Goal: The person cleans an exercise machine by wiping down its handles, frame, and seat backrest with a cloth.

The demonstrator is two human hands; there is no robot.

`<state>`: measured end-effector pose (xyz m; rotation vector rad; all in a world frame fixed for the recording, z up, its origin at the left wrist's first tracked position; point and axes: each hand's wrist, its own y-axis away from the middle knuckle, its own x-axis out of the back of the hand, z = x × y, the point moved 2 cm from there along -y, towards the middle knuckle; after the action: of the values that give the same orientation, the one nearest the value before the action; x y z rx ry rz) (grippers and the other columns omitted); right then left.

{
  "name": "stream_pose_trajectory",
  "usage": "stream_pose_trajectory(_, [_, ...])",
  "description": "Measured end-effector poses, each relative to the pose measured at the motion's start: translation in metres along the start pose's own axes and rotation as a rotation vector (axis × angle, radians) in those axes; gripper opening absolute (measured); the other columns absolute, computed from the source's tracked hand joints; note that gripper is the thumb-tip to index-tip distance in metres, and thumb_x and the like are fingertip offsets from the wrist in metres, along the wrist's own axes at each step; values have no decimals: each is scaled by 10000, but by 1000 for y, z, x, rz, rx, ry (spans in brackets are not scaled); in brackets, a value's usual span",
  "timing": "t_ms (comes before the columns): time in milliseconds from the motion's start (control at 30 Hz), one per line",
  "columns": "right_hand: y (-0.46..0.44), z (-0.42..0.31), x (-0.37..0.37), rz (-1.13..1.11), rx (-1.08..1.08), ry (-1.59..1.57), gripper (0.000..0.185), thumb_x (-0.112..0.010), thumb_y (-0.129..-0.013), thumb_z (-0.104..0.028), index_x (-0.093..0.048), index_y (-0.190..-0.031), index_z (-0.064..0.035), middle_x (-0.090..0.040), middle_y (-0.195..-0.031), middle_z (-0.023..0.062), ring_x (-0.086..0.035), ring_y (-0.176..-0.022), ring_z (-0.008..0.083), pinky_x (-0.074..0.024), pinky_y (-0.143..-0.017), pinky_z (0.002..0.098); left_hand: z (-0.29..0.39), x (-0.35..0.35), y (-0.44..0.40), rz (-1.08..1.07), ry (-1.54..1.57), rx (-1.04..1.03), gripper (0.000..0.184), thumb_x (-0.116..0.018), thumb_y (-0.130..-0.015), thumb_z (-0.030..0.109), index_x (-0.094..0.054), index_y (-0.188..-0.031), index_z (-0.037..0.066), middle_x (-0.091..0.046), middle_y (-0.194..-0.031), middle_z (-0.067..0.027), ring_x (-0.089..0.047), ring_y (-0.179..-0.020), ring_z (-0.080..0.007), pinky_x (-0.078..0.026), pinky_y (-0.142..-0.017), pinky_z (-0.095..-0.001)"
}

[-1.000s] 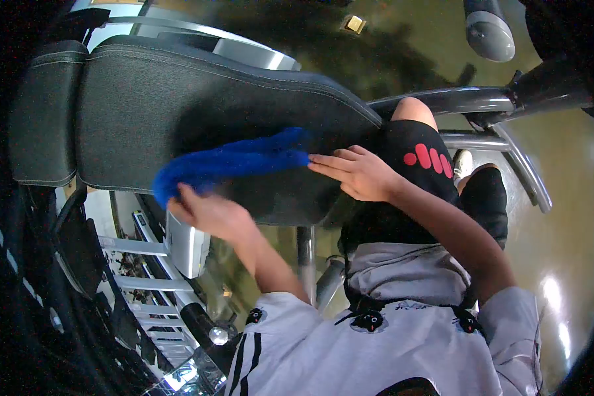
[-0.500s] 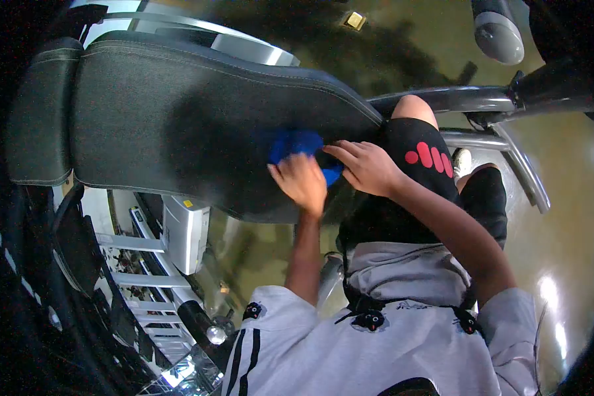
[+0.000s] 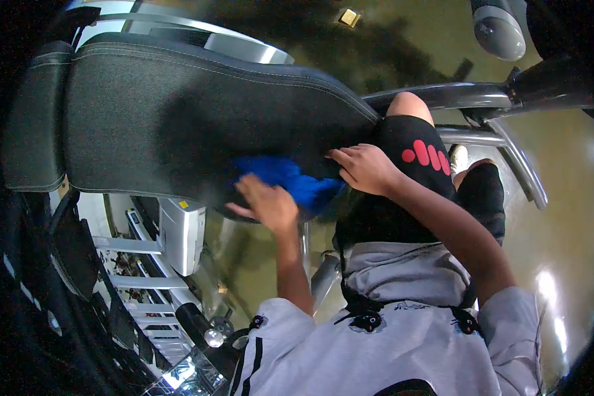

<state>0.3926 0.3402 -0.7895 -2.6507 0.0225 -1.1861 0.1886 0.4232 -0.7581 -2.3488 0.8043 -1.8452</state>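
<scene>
A blue cloth lies bunched on the dark padded seat, its right end close to my right hand. My left hand, smeared by motion, is over the cloth's near left edge with its fingers spread apart. Part of the cloth is hidden behind that hand. Palm down, my right hand rests at the seat's right part, beside my thigh. Its fingers are apart and slightly bent, and the thumb side is near the cloth end.
Grey metal tubing runs past my knee on the right. Below the seat's left part stands a white box-shaped housing, beside pale rungs. A small yellowish block lies on the floor.
My left hand has moved left and toward my body. The blue cloth now shows more of its surface, spread farther left. My right hand has hardly moved.
</scene>
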Motion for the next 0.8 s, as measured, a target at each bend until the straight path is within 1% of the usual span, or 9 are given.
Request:
stream_pose_trajectory(33, [0, 1, -2, -5, -14, -4, 398, -503, -806, -200, -514, -1146, 7, -611, -1058, 153, -625, -902, 285, -495, -786, 395, 2, 29, -20, -6, 60, 88, 634, -525, -805, 220, -346, -1300, -132, -360, -1371, -266, -271, -1337, -357, 5, -1077, -611])
stream_pose_trajectory(100, [-1, -1, -3, -13, -23, -5, 393, -501, -808, -200, -515, -1143, 6, -609, -1062, 151, -627, -895, 286, -496, -787, 396, -8, 36, -46, 127, 40, 133, 725, -552, -806, 257, -269, -1336, -149, -279, -1412, -291, -210, -1362, -360, 2, -1085, -592])
stream_pose_trajectory(200, [-2, -5, 2, -59, -58, 12, 356, -504, -807, -204, -546, -1095, 2, -615, -1042, 149, -633, -879, 280, -504, -769, 390, 3, 61, -89, 208, 25, 134, 763, -566, -815, 305, -253, -1342, -150, -258, -1423, -290, -178, -1370, -374, 3, -1074, -611])
stream_pose_trajectory(367, [-3, -7, 3, 151, 112, 61, 213, -530, -791, -202, -575, -927, -44, -608, -826, 101, -631, -784, 262, -512, -698, 371, 51, 86, -156, 372, -54, -90, 827, -603, -797, 394, -281, -1338, -142, -270, -1428, -267, -184, -1365, -375, -2, -1047, -654])
stream_pose_trajectory(500, [1, -10, 2, 283, 261, -46, 172, -588, -751, -222, -489, -735, -83, -544, -721, 72, -595, -680, 261, -491, -619, 378, 116, 101, -171, 414, -171, -242, 739, -600, -790, 439, -419, -1270, -92, -363, -1385, -217, -287, -1322, -303, -115, -1074, -592])
stream_pose_trajectory(600, [2, -10, 5, 189, 247, -7, 180, -600, -750, -178, -608, -899, -77, -580, -782, 53, -599, -695, 221, -481, -621, 342, 152, 75, -163, 133, 65, -637, 352, -566, -785, 331, -675, -819, -2, -656, -931, -177, -581, -963, -305, -171, -1061, -586])
stream_pose_trajectory(667, [3, -9, 6, 219, 239, -5, 150, -602, -748, -175, -596, -864, -80, -561, -759, 49, -585, -671, 221, -475, -609, 341, 176, 59, -149, 246, 17, -757, 332, -559, -786, 307, -665, -665, 16, -652, -724, -152, -611, -785, -277, -189, -1079, -533])
stream_pose_trajectory(767, [5, -13, 9, 259, 312, 13, 113, -607, -737, -167, -560, -795, -82, -522, -718, 44, -557, -626, 219, -464, -586, 338, 201, 7, -129, -6, 173, -833, 279, -546, -790, 230, -652, -802, -28, -635, -716, -148, -612, -791, -265, -246, -1078, -426])
stream_pose_trajectory(800, [6, -16, 11, 270, 397, 27, 113, -609, -729, -162, -536, -761, -82, -501, -699, 44, -543, -604, 218, -459, -576, 336, 201, 14, -113, -116, 1089, -434, 263, -506, -788, 117, -593, -958, -64, -606, -631, -122, -611, -717, -272, -312, -1040, -319])
